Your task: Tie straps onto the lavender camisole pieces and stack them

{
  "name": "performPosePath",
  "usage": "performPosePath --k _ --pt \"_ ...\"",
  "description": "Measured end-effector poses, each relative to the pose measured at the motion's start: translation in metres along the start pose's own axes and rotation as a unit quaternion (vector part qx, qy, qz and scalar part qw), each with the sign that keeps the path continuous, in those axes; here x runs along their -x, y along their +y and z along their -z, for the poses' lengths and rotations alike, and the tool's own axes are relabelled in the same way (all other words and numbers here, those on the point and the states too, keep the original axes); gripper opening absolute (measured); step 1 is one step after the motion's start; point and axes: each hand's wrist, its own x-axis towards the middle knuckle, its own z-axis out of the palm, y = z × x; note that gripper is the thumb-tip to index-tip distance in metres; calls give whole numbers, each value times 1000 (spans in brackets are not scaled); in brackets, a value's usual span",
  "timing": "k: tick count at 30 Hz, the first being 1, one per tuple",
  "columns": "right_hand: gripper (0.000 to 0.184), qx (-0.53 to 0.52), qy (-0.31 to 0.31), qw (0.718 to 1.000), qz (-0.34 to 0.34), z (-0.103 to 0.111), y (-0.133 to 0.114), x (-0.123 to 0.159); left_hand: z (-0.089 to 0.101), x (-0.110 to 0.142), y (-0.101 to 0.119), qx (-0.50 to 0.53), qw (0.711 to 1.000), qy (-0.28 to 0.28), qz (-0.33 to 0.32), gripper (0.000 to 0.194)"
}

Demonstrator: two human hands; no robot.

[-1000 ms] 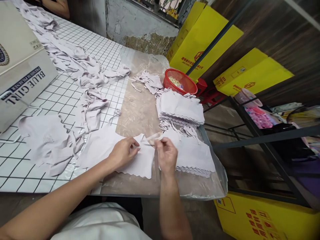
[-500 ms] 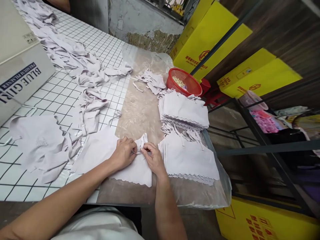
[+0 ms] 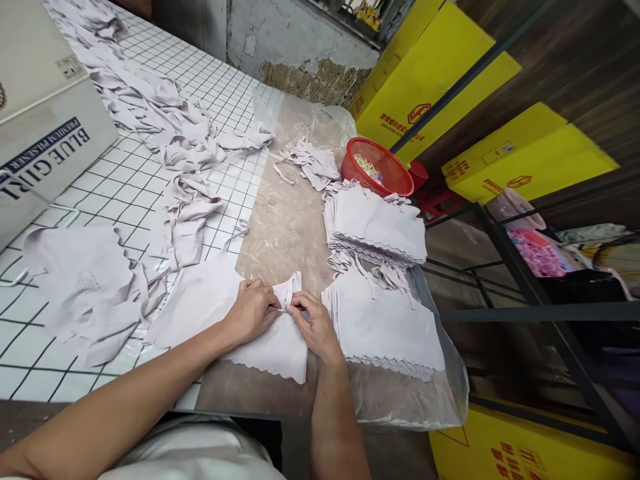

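Note:
A pale mauve garment (image 3: 275,353), a sleeveless top with thin straps and a scalloped hem, lies flat at the table's near edge. My left hand (image 3: 254,308) is closed, pinching a thin strap of it. Opposite, the thumb and fingers of my right hand (image 3: 314,325) pinch the same strap close to the garment's upper edge. The fingertips are only a little apart; exactly what lies between them is partly hidden. Right beside my right hand lies a neat stack of like garments (image 3: 390,327), with a second stack (image 3: 377,217) behind it. Left of my hands another garment (image 3: 80,287) lies crumpled.
A long heap of crumpled garments (image 3: 145,100) runs up the grid-patterned table (image 3: 123,193). A red basket (image 3: 395,175) with small pale items stands behind the stacks. At left is a white carton (image 3: 55,147); yellow boxes (image 3: 425,87) and a dark metal rack (image 3: 530,312) are at right.
The whole view has shifted slightly. My fingertips have drawn a little closer together over the strap; both hands still pinch it.

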Motion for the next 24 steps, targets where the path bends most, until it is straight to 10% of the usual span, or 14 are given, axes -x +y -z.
performPosePath --k 24 --pt "16 35 -11 998 49 2 0 2 2 -3 2 2 999 -25 24 11"
